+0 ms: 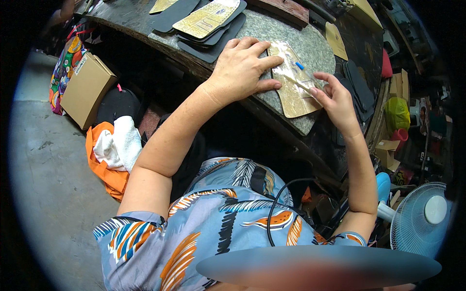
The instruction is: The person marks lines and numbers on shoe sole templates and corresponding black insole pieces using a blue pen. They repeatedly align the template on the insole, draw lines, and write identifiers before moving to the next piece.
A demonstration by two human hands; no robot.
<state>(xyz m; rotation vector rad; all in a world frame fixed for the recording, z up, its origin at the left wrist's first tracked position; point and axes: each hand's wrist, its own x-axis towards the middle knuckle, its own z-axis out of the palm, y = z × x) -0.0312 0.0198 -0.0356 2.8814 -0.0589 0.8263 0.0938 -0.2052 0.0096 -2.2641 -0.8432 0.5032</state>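
My left hand (241, 68) lies flat, fingers spread, on the left half of a gold, sole-shaped pattern piece (293, 89) that rests on a grey speckled stone slab (272, 30). My right hand (336, 101) grips a thin pen-like tool with a blue tip (300, 66) and holds it slanted across the pattern's right side. The tool's lower end disappears inside the right fingers.
A stack of dark sole cutouts topped by a gold pattern (206, 20) lies at the slab's far left. More dark cutouts (360, 87) sit to the right. On the floor: a cardboard box (85, 89), an orange-and-white cloth (114, 150). A blue fan (423, 218) stands lower right.
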